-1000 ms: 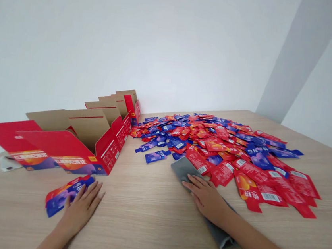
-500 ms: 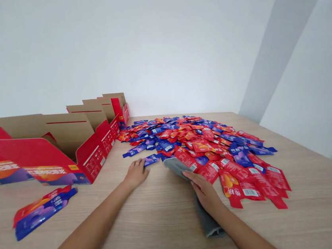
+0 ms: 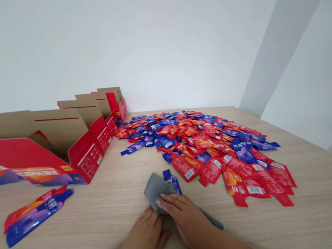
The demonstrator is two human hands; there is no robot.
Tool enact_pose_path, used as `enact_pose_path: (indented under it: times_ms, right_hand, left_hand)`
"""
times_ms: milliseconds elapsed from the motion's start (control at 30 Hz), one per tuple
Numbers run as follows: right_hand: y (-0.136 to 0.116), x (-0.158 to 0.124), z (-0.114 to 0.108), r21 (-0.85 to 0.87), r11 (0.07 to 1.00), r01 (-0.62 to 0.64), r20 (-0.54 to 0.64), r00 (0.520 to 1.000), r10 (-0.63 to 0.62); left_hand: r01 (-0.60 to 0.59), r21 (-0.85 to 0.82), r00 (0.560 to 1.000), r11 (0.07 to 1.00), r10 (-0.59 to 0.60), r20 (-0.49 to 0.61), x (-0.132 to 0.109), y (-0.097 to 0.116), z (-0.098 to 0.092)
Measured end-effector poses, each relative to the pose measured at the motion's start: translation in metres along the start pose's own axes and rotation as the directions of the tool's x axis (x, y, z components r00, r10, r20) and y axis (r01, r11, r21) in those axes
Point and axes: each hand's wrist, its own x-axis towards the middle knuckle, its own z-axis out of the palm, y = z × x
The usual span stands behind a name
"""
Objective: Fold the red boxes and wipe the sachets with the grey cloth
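Observation:
My right hand [image 3: 187, 221] is closed on a grey cloth [image 3: 158, 189], its fingertips pressing the front part down near the table. Part of the cloth trails below my right wrist. From behind the cloth and my right fingers sticks out a blue pouch [image 3: 176, 184] with purple print; its other end is hidden. Just below the cloth, my left hand [image 3: 146, 234] lies with fingers stretched toward the cloth's near edge, touching or nearly touching it. The left thumb stands apart from the fingers, and nothing shows between them.
Beyond my hands a wide pile of red and blue pouches [image 3: 194, 135] spreads over the wooden table [image 3: 108, 214]. Open red cardboard boxes [image 3: 81, 158] stand in a row on the left. In front of them lie a red pouch [image 3: 19, 213] and a blue pouch [image 3: 33, 221], overlapping.
Both hands have come nearer to me, away from the pile. A blue pouch by my left hand has left the pile's edge and now lies by the cloth. The cloth moved toward me.

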Motion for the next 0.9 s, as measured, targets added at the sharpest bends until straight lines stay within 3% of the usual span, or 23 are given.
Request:
enact_pose_path:
  times_ms: [133,300,400,500,600,700,800,900]
  right_hand:
    - [0.026,0.013,0.001,-0.087,0.992,-0.095,-0.04,0.995,0.091]
    - [0.067,0.018,-0.008,-0.176,0.945,-0.277,-0.242,0.942,0.231]
    - [0.058,0.008,-0.006,-0.12,0.97,-0.212,-0.275,0.946,0.173]
    - [0.04,0.001,-0.002,-0.084,0.993,-0.081,-0.206,0.977,0.062]
    - [0.044,0.002,-0.004,-0.095,0.992,-0.086,-0.155,0.985,0.07]
    - [0.067,0.002,-0.011,-0.072,0.986,-0.15,-0.223,0.966,0.131]
    - [0.079,-0.001,-0.018,0.051,0.985,-0.166,-0.38,0.909,0.173]
    - [0.064,-0.002,-0.019,0.111,0.988,-0.11,-0.534,0.831,0.153]
  left_hand:
    - [-0.018,0.007,0.996,1.0,0.018,0.093,0.008,0.007,-0.007]
    - [0.017,-0.024,0.993,1.0,-0.014,0.12,0.015,0.015,-0.012]
    - [0.022,-0.042,0.99,0.999,-0.016,0.143,0.016,0.017,-0.014]
    - [0.041,-0.012,0.989,0.999,-0.039,0.144,0.018,0.02,-0.017]
    - [0.028,0.019,0.997,0.999,-0.029,0.076,0.017,0.016,-0.018]
    - [0.042,0.047,0.996,0.998,-0.038,-0.078,0.013,0.001,-0.018]
    - [0.099,0.006,0.969,0.995,-0.095,-0.229,0.015,-0.021,-0.02]
    - [0.156,-0.08,0.938,0.985,-0.173,-0.301,0.025,-0.036,-0.02]
